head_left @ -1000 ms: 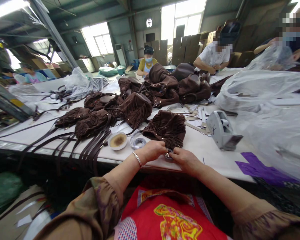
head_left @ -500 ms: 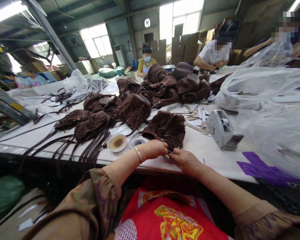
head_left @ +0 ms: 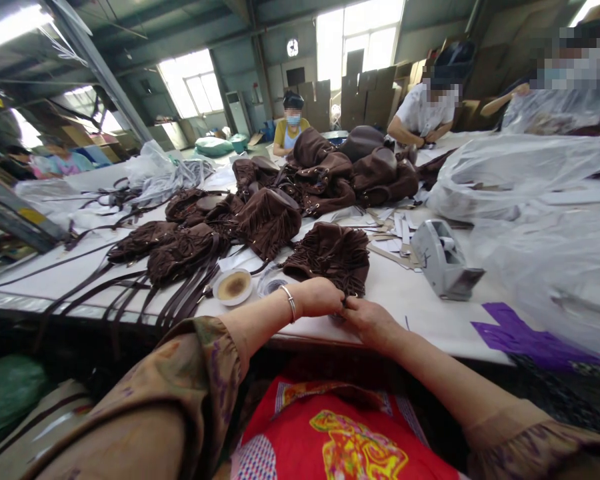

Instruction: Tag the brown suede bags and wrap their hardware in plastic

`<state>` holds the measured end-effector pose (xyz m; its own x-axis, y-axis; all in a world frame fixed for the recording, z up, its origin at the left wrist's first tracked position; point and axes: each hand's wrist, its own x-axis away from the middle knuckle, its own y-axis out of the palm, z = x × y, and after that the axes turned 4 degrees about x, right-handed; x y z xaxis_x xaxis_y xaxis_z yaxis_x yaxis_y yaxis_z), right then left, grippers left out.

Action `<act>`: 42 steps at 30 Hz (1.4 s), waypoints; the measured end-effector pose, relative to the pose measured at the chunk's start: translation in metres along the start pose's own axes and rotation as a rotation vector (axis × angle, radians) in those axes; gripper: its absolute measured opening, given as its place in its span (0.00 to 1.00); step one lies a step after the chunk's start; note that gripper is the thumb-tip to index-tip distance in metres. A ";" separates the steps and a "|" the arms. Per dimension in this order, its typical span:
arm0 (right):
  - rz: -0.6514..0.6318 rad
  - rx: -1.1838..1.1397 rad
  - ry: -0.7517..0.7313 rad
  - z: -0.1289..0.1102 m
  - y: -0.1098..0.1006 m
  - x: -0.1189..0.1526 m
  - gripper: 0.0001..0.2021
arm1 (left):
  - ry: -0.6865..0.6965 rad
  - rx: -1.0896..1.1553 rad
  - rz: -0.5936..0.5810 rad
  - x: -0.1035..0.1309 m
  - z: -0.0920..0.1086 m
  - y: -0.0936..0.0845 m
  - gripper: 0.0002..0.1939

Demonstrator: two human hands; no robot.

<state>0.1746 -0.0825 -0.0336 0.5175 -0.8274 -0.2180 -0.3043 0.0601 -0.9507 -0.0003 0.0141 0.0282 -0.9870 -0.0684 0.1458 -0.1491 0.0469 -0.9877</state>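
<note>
A dark brown fringed bag (head_left: 330,250) with small metal eyelets lies on the white-topped table in front of me. At its near edge my left hand (head_left: 321,297) is closed, its fingertips pinched together. My right hand (head_left: 370,321) is closed too, thumb and fingers meeting the left fingertips. A small dark piece shows between them, but the fingers hide most of it, and whether it belongs to the bag I cannot tell. Something round and shiny lies partly hidden under the hands. Left of the bag are a clear round container (head_left: 273,285) and a white dish (head_left: 233,287) with a brown-stained pad.
More brown bags (head_left: 325,177) are heaped beyond, with dark straps (head_left: 180,300) hanging over the table's front edge. On the right stand a grey tape dispenser (head_left: 445,260), purple tape (head_left: 523,337) and clear plastic bags (head_left: 540,173). Co-workers (head_left: 425,110) sit across the table.
My left hand has shifted slightly right, closer against the right hand. At the far right, a co-worker has lifted a clear plastic bag. The fringed bag lies as before.
</note>
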 end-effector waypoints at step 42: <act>-0.119 0.005 -0.199 -0.016 -0.016 -0.026 0.11 | -0.739 0.418 0.598 0.053 0.091 0.059 0.10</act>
<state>0.1532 -0.0708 -0.0090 0.6970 -0.7027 -0.1426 -0.2279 -0.0286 -0.9733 -0.0555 -0.0776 -0.0274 -0.5886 -0.7480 -0.3066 0.5250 -0.0654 -0.8486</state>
